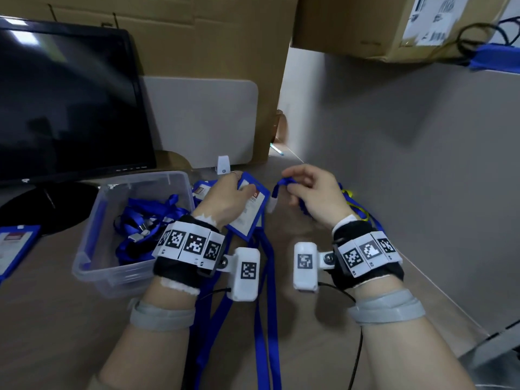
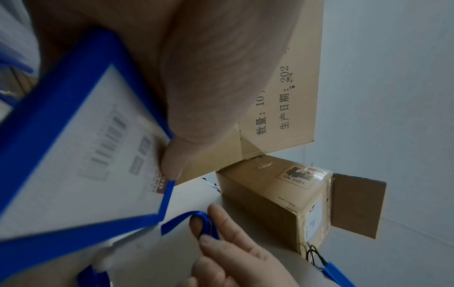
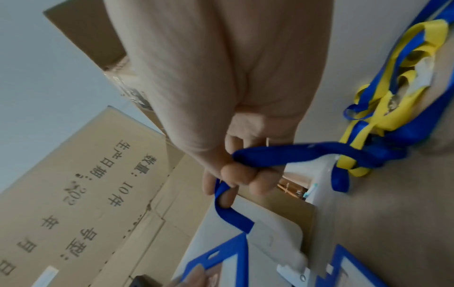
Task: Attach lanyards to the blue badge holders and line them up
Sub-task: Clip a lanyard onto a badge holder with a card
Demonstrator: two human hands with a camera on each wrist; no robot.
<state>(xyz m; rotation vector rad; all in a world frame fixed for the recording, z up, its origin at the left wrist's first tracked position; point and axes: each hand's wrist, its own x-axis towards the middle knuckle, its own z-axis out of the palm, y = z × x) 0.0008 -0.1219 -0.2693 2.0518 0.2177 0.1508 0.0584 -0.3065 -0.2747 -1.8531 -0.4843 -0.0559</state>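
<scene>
Desk clutter shows overhead; wrist views show left hand [image 2: 196, 77] gripping badge holder [image 2: 73, 145], right hand [image 3: 233, 116] pinching lanyard [image 3: 282, 155].

The left hand [image 2: 211, 64] fills the 12 o'clock part of the frame, its thumb [image 2: 172, 161] pressed on the edge of a flat, blue-framed plastic badge holder [image 2: 73, 155] that slants across 9 o'clock; the card inside is blurred, showing what seems to be a barcode. At 6 o'clock the right hand [image 2: 236, 258] pinches a loop of blue ribbon lanyard [image 2: 203, 219] just beside the holder's lower corner. At 3 o'clock stand 2 brown cardboard boxes [image 2: 275, 196], the nearer marked "UN 3481". A blue item with black cables [image 2: 331, 271] lies at 5 o'clock.
</scene>
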